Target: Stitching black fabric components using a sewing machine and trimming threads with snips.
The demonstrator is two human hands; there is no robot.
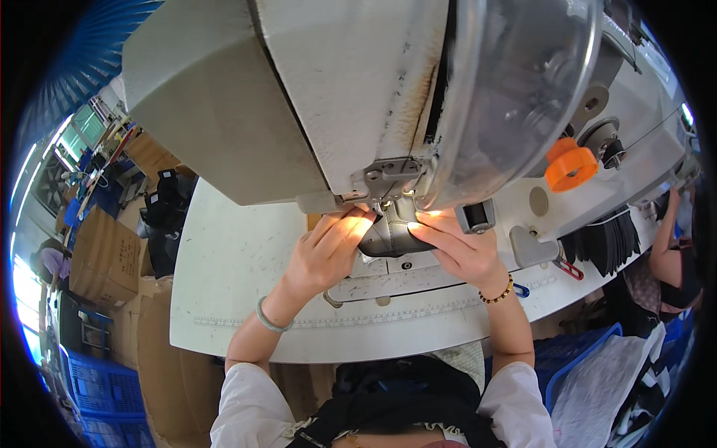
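Observation:
A dark, stitched piece of material (390, 237), which looks like leather or coated fabric, lies under the needle area of a sewing machine (351, 89). My left hand (326, 250) grips its left edge, the fingertips pressed together in the lamp light close to the presser foot. On the other side, my right hand (464, 246) has thumb and fingers closed on the right edge. Both hands rest low over the white sewing table (246, 276). The machine head hides the far end of the piece, and some fingertips are partly covered.
Right of my hand lie thread snips with red handles (571, 269) and a blue-handled tool (521, 290). A row of black pieces (603, 243) sits farther right. An orange knob (570, 164) juts from the machine. Blue crates (104, 381) and cardboard boxes (104, 257) stand left.

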